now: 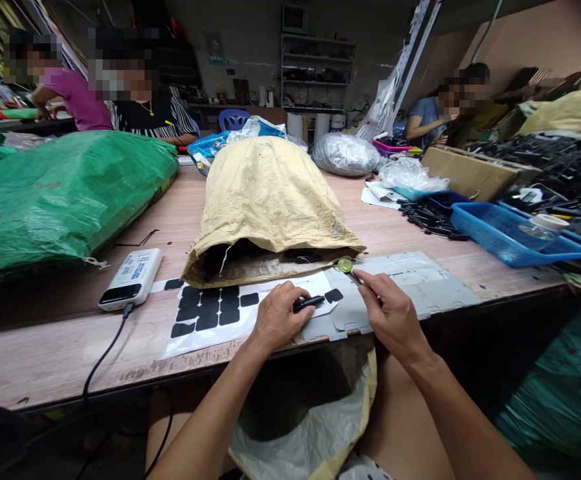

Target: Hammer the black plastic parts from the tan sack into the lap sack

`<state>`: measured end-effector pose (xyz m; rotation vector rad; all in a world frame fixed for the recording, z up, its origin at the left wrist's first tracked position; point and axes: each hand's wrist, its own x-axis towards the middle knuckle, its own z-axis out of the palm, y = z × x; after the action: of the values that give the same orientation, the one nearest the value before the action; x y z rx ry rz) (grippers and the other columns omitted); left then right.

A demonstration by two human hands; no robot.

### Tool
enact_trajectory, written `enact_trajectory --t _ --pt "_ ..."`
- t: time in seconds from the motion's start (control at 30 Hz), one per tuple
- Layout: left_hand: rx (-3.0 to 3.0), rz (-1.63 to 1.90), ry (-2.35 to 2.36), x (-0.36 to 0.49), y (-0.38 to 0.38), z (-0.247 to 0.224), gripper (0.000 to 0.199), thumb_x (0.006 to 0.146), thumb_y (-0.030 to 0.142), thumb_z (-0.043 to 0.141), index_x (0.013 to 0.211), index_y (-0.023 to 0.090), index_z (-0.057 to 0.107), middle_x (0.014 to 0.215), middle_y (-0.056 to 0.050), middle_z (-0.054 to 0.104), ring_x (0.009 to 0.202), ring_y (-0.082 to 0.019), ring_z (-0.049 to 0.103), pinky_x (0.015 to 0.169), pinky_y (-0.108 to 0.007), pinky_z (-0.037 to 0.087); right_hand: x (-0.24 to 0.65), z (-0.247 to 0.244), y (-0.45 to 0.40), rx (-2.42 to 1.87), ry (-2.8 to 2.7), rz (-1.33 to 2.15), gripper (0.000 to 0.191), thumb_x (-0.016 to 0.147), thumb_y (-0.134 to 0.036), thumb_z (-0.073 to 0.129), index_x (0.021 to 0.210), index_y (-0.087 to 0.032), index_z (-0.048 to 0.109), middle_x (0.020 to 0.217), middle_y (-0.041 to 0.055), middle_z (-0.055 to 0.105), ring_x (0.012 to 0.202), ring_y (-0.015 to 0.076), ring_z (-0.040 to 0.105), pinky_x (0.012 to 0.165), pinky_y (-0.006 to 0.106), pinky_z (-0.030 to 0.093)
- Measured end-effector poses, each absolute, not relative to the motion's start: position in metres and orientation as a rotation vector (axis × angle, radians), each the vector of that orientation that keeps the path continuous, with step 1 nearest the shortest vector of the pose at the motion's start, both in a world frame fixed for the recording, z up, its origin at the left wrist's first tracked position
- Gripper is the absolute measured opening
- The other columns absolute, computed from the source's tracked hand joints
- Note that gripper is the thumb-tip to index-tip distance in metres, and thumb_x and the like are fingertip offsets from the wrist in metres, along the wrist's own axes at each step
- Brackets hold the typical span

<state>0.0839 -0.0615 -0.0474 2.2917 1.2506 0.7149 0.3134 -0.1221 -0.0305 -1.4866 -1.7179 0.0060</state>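
My left hand [281, 317] pinches the black stick [309, 304], likely to steady it, while my right hand [394, 319] grips the tool [355, 278] low, leaving its head [344, 266] clear.

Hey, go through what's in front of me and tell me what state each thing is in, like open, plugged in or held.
Left hand: closed on the black piece.
Right hand: gripping the round-headed tool.
Cream sack: mouth open.
Lap sack: mouth open.
White device: cable plugged in, screen dark.
Patch sheet: flat, black patches on it.
Jar: lid on.
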Motion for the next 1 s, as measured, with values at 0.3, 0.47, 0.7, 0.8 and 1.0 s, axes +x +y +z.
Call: enact_trajectory --t 0.3,0.47,0.7,0.8,1.0 --pt "2.217 0.776 1.240 0.084 -0.062 -0.052 0.015 0.086 0.031 0.069 0.099 0.026 0.075 0.089 0.000 0.059 0.088 -0.017 0.058 0.077 -0.028 0.042 0.291 -0.030 -0.153 -1.398 -1.847 0.126 0.040 0.101 -0.020 0.044 0.136 -0.029 0.060 0.094 0.0043 0.063 0.086 0.0158 0.062 0.080 0.029 0.051" --pt "2.200 0.766 1.246 0.083 -0.062 -0.050 0.016 0.085 0.029 0.070 0.099 0.027 0.075 0.089 0.000 0.060 0.089 -0.017 0.058 0.077 -0.028 0.043 0.287 -0.034 -0.151 -1.462 -1.861 0.140 0.040 0.101 -0.022 0.043 0.136 -0.030 0.060 0.090 0.0039 0.061 0.081 0.0160 0.061 0.076 0.029 0.052" --pt "2.200 0.735 1.251 0.083 -0.062 -0.046 0.011 0.085 0.029 0.069 0.093 0.025 0.074 0.087 0.000 0.058 0.089 -0.018 0.057 0.075 -0.028 0.043 0.272 -0.029 -0.150 -1.438 -1.924 0.193 0.040 0.101 -0.023 0.041 0.135 -0.030 0.061 0.092 0.0050 0.064 0.083 0.0172 0.063 0.075 0.029 0.053" --pt "2.206 0.737 1.252 0.083 -0.063 -0.045 0.011 0.085 0.028 0.069 0.094 0.025 0.074 0.087 0.000 0.058 0.090 -0.018 0.057 0.076 -0.028 0.042 0.277 -0.030 -0.146 -1.425 -1.907 0.222 0.038 0.101 -0.025 0.042 0.134 -0.028 0.062 0.094 0.0050 0.064 0.086 0.0172 0.063 0.078 0.029 0.052" --pt "2.201 0.712 1.278 0.083 -0.063 -0.045 0.014 0.082 0.026 0.068 0.095 0.025 0.072 0.090 0.000 0.061 0.090 -0.019 0.058 0.078 -0.030 0.043 0.319 -0.035 -0.119 -1.636 -1.816 0.008 0.033 0.097 -0.026 0.051 0.126 -0.028 0.067 0.100 0.0041 0.066 0.094 0.0191 0.063 0.083 0.031 0.049"
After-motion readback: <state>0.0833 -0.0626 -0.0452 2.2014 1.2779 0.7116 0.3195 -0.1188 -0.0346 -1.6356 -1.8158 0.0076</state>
